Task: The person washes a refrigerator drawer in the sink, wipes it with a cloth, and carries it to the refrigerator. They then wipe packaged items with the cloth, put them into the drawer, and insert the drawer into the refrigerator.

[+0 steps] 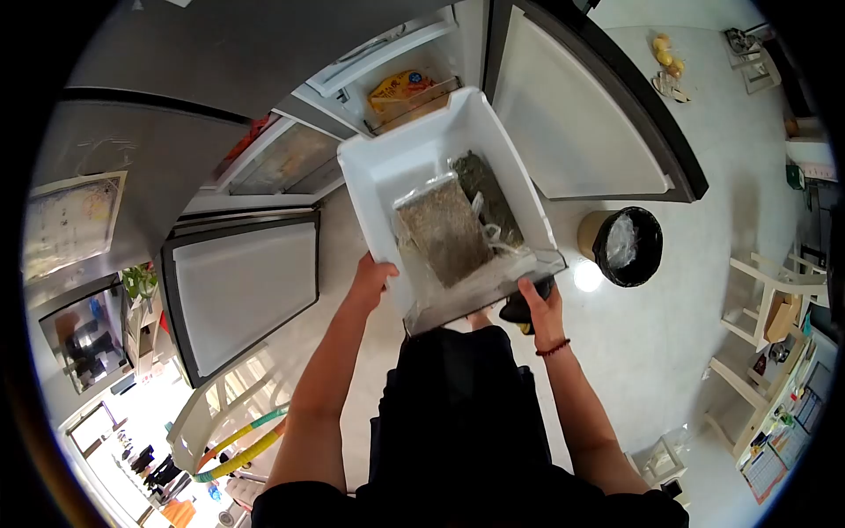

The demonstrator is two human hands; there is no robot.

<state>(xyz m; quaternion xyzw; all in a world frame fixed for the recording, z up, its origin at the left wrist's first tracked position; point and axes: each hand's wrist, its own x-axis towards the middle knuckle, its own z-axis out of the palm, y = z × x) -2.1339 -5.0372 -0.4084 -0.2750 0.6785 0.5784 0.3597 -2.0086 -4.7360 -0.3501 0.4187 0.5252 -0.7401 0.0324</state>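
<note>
A white freezer drawer with a see-through front panel is held out in front of me, tilted, in both hands. My left hand is closed on its left side near the front. My right hand grips the front right corner, with the thumb up against the panel. Inside the drawer lies a flat brownish block in a clear plastic bag. Beside it, along the right wall, is a dark green bagged item; I cannot make out its contents.
Behind the drawer stands an open refrigerator, with its left door and right door swung out. A yellow package sits in a compartment. A black-lined trash bin is at right; a chair and a hoop are lower left.
</note>
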